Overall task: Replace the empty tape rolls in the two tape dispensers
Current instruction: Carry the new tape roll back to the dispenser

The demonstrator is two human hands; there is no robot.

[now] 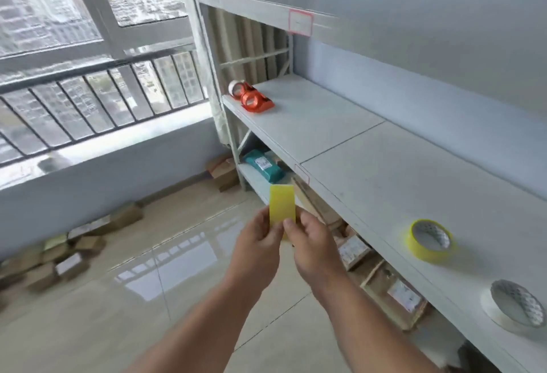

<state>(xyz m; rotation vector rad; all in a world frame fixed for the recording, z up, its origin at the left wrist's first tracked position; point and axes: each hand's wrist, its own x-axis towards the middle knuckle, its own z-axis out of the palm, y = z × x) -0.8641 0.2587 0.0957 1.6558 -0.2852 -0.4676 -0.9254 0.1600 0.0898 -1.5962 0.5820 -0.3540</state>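
Both hands, left and right, pinch a yellow roll edge-on over the floor, off the shelf front edge. Light, stiff, probably smooth-sided; best gripped across its rim. Dispensers sit at the shelf's far-left end.

We held both bare forearms out ahead, our left hand and right hand close together, thumbs and curled fingers pinching a yellow strip between them.

One head-worn wide-angle view, looking forward and down from standing height, both forearms reaching in from the bottom edge, shelf running close along the right of the frame, window farther off at upper left, floor below
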